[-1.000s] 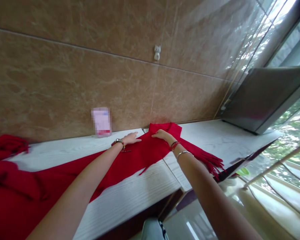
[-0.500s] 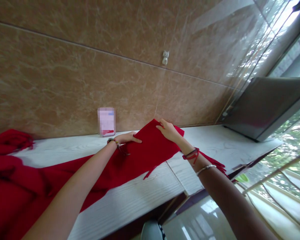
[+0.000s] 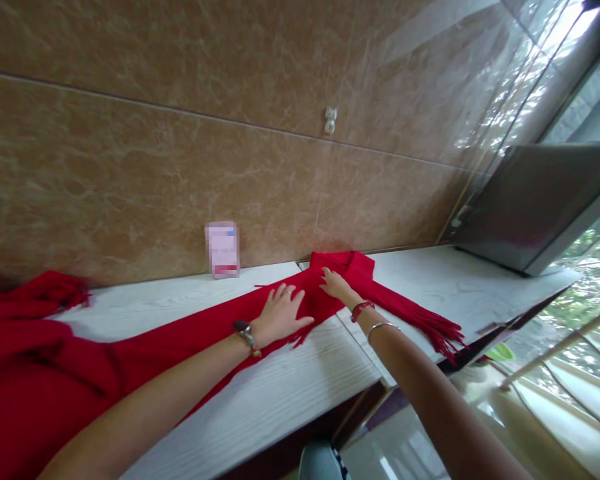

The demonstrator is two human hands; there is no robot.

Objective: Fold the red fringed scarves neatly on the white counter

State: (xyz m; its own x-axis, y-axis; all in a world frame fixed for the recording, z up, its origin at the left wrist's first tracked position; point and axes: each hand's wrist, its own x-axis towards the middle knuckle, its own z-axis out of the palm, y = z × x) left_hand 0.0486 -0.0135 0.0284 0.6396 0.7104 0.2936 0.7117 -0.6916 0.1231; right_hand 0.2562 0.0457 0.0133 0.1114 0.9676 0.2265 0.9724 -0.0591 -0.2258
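A white counter (image 3: pixel 260 400) is running along a brown tiled wall (image 3: pixel 130 167) before me. A small pink card (image 3: pixel 223 249) is leaning against that wall, a white hook (image 3: pixel 330 121) is sitting higher up, and a grey panel (image 3: pixel 530 200) is slanting at my right.

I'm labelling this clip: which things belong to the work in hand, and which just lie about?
In hand: red scarf, left hand and right hand, both flat on it.
Lying about: pink packet, wall hook, grey window panel.

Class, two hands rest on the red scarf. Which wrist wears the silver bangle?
The right hand: its wrist carries the silver bangle and a red cord; the left hand has a beaded band.
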